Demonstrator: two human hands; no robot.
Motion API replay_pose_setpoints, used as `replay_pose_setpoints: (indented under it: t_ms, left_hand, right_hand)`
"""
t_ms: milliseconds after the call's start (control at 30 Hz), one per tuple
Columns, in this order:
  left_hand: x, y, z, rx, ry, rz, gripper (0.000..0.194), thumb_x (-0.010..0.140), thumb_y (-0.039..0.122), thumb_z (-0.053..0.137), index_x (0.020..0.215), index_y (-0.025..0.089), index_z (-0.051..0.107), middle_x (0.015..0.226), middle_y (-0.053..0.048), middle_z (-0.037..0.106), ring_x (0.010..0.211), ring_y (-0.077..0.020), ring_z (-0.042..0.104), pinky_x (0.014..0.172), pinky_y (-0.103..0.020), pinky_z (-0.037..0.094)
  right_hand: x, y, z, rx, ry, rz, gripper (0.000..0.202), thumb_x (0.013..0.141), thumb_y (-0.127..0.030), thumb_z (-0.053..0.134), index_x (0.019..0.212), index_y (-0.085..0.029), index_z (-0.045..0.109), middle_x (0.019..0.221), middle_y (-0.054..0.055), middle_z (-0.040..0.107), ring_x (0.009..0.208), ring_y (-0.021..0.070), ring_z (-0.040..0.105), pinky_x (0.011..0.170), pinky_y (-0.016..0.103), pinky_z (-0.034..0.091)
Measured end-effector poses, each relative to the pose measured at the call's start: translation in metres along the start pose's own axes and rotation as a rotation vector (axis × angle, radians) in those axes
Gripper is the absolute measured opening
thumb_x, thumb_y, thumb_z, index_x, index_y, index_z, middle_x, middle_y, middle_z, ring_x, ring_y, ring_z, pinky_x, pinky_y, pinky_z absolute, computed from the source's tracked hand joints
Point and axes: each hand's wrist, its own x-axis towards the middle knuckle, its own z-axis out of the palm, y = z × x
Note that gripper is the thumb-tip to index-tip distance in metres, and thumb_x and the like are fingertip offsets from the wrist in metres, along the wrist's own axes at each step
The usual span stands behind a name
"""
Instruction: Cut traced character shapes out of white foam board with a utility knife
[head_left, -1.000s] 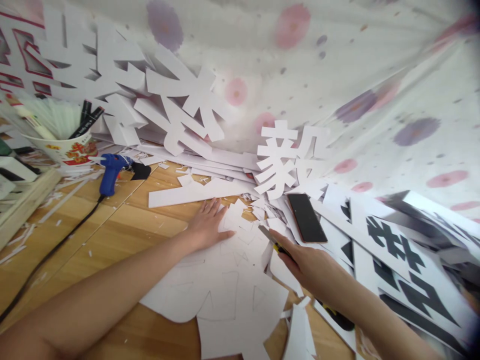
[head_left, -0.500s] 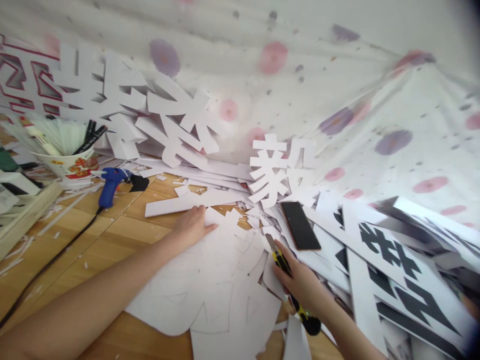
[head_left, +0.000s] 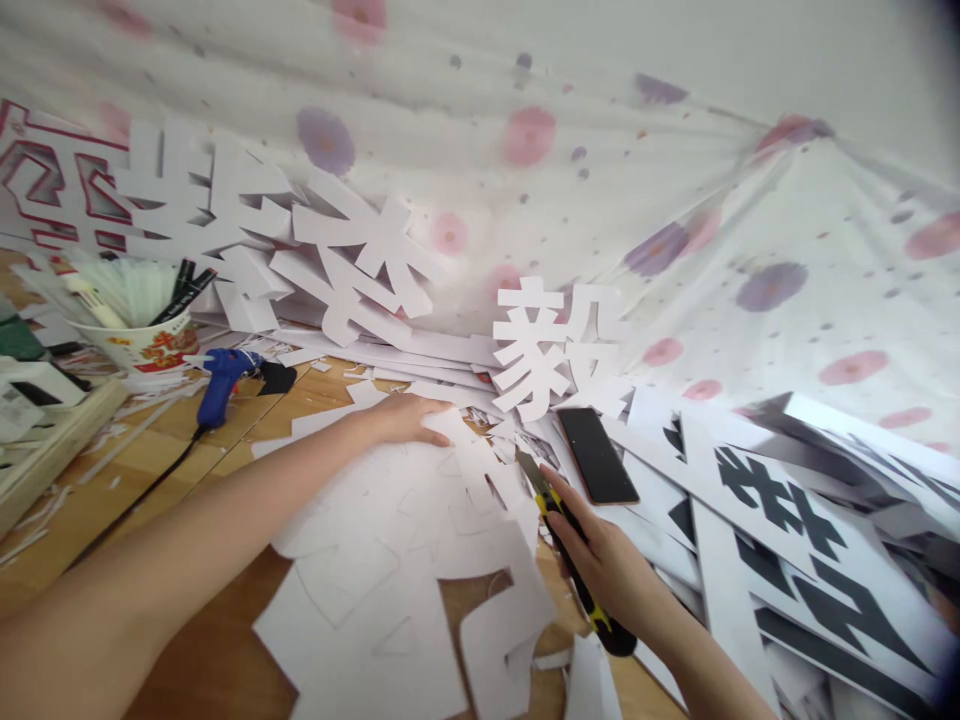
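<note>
A large white sheet (head_left: 375, 560) with pencil outlines and cut openings lies on the wooden table. My left hand (head_left: 416, 418) rests on its far edge, the thumb apart from the fingers, pressing on the paper. In my right hand (head_left: 592, 545) is a yellow and black utility knife (head_left: 574, 575), its blade out and pointing away to the upper left, over the sheet's right edge. Just beyond the knife lies a black phone (head_left: 598, 455). A white cut-out character (head_left: 532, 350) stands upright behind the paper scraps.
A blue glue gun (head_left: 223, 385) with its cord lies at left beside a paper tub (head_left: 146, 340) of pens and glue sticks. White cut-out characters (head_left: 352, 240) lean at the back. Printed sheets (head_left: 810, 540) are piled at right.
The sheet has turned and shifted, and a cut opening now shows near its lower right. My left hand has moved slightly right. The knife in my right hand has shifted slightly left.
</note>
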Motion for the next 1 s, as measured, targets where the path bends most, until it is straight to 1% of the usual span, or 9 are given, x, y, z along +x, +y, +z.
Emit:
replay_pose_setpoints:
  t_ms: [100, 167, 233, 300, 400, 533, 633, 800, 1000]
  left_hand:
    - [0.009, 0.007, 0.004, 0.018, -0.071, 0.113, 0.071, 0.063, 0.066, 0.055, 0.127, 0.038, 0.041, 0.127, 0.002, 0.051, 0.112, -0.0247, 0.049, 0.09, -0.03, 0.034]
    - [0.012, 0.013, 0.013, 0.043, -0.091, 0.149, 0.068, 0.067, 0.063, 0.053, 0.128, 0.038, 0.039, 0.129, 0.001, 0.049, 0.113, -0.024, 0.047, 0.091, -0.03, 0.033]
    - [0.012, 0.018, 0.026, 0.082, -0.075, 0.175, 0.061, 0.073, 0.059, 0.049, 0.129, 0.037, 0.038, 0.131, 0.0, 0.047, 0.115, -0.0238, 0.045, 0.092, -0.032, 0.033]
    - [0.01, 0.021, 0.039, 0.114, -0.022, 0.134, 0.056, 0.079, 0.055, 0.043, 0.13, 0.034, 0.038, 0.126, -0.004, 0.048, 0.112, -0.0242, 0.046, 0.09, -0.033, 0.035]
    - [0.006, 0.023, 0.05, 0.133, 0.07, 0.099, 0.053, 0.082, 0.053, 0.038, 0.13, 0.031, 0.039, 0.117, -0.007, 0.049, 0.106, -0.0235, 0.048, 0.088, -0.033, 0.037]
    - [0.003, 0.023, 0.056, 0.173, 0.139, 0.121, 0.065, 0.076, 0.063, 0.039, 0.131, 0.028, 0.038, 0.11, -0.008, 0.048, 0.102, -0.0246, 0.046, 0.088, -0.035, 0.036]
    - [0.002, 0.021, 0.059, 0.196, 0.17, 0.137, 0.071, 0.073, 0.068, 0.038, 0.13, 0.027, 0.04, 0.11, -0.009, 0.048, 0.103, -0.0259, 0.044, 0.091, -0.036, 0.033]
    - [0.004, 0.017, 0.062, 0.192, 0.187, 0.153, 0.078, 0.068, 0.073, 0.04, 0.129, 0.025, 0.04, 0.11, -0.01, 0.047, 0.102, -0.0264, 0.042, 0.092, -0.037, 0.031]
    - [0.004, 0.016, 0.062, 0.193, 0.128, 0.131, 0.089, 0.06, 0.079, 0.041, 0.132, 0.027, 0.035, 0.116, -0.01, 0.046, 0.108, -0.0274, 0.039, 0.093, -0.038, 0.028]
  right_hand:
    - [0.002, -0.001, -0.008, -0.046, 0.039, -0.007, 0.052, 0.09, -0.041, 0.024, 0.139, -0.024, 0.02, 0.059, -0.002, 0.06, 0.052, 0.0153, 0.057, 0.057, 0.026, 0.044]
    - [0.003, 0.0, -0.009, -0.074, 0.044, -0.04, 0.051, 0.09, -0.039, 0.024, 0.139, -0.027, 0.02, 0.076, 0.002, 0.066, 0.058, 0.015, 0.06, 0.062, 0.026, 0.045]
    - [0.004, 0.002, -0.007, -0.11, 0.032, -0.075, 0.049, 0.091, -0.037, 0.025, 0.139, -0.029, 0.021, 0.095, 0.005, 0.066, 0.067, 0.0158, 0.062, 0.065, 0.027, 0.045]
    - [0.004, 0.003, -0.002, -0.155, 0.004, -0.095, 0.048, 0.091, -0.035, 0.025, 0.138, -0.03, 0.023, 0.102, 0.005, 0.064, 0.072, 0.0168, 0.062, 0.066, 0.027, 0.045]
    - [0.005, 0.004, 0.004, -0.215, -0.066, -0.141, 0.046, 0.091, -0.033, 0.027, 0.137, -0.033, 0.026, 0.1, 0.003, 0.065, 0.076, 0.0175, 0.062, 0.065, 0.027, 0.045]
    - [0.01, 0.001, 0.008, -0.328, -0.166, -0.251, 0.049, 0.088, -0.036, 0.039, 0.135, -0.036, 0.028, 0.094, 0.002, 0.066, 0.079, 0.02, 0.062, 0.065, 0.028, 0.044]
    - [0.017, -0.001, 0.009, -0.402, -0.202, -0.329, 0.046, 0.089, -0.034, 0.036, 0.135, -0.035, 0.03, 0.088, 0.002, 0.067, 0.076, 0.0187, 0.062, 0.062, 0.026, 0.042]
    - [0.026, -0.001, 0.016, -0.59, -0.195, -0.402, 0.044, 0.091, -0.031, 0.034, 0.134, -0.036, 0.029, 0.079, -0.001, 0.065, 0.063, 0.0147, 0.061, 0.053, 0.024, 0.035]
    - [0.026, 0.004, 0.024, -0.762, -0.12, -0.462, 0.044, 0.091, -0.034, 0.034, 0.134, -0.038, 0.027, 0.073, -0.003, 0.063, 0.049, 0.0104, 0.054, 0.043, 0.024, 0.02]
